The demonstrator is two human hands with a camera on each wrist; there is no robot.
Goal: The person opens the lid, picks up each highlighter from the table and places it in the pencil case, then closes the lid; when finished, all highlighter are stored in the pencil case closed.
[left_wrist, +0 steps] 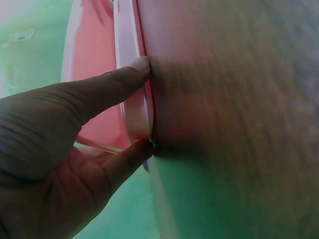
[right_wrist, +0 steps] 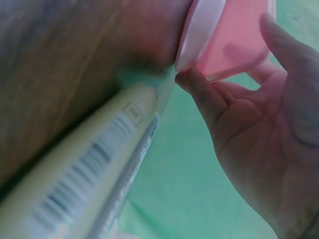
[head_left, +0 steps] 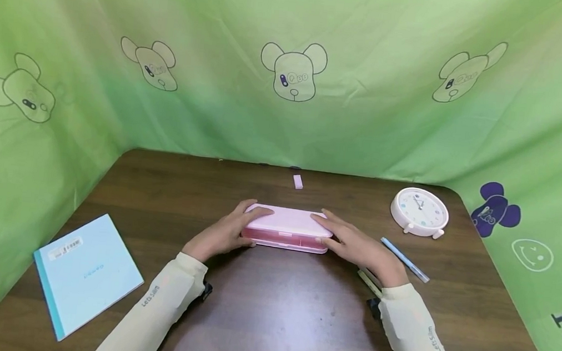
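A pink pencil case (head_left: 289,221) lies lengthwise across the middle of the table, its lid raised a little so that a gap shows along the front. My left hand (head_left: 220,234) grips the left end. In the left wrist view, the thumb (left_wrist: 132,69) presses the case's pale rim and another fingertip touches its corner near the tabletop. At the right end my right hand (head_left: 357,249) holds the case between thumb and fingers. One right fingertip touches the lower corner of the pencil case (right_wrist: 202,37) in the right wrist view. The inside of the case is mostly hidden.
Beneath the right wrist lies a pale yellow stick-shaped item (head_left: 369,282) bearing a barcode. Beside it is a blue pen (head_left: 405,259). A round white clock (head_left: 419,212) sits back right, a small pink eraser (head_left: 297,182) behind the case, a light blue notebook (head_left: 88,278) at left.
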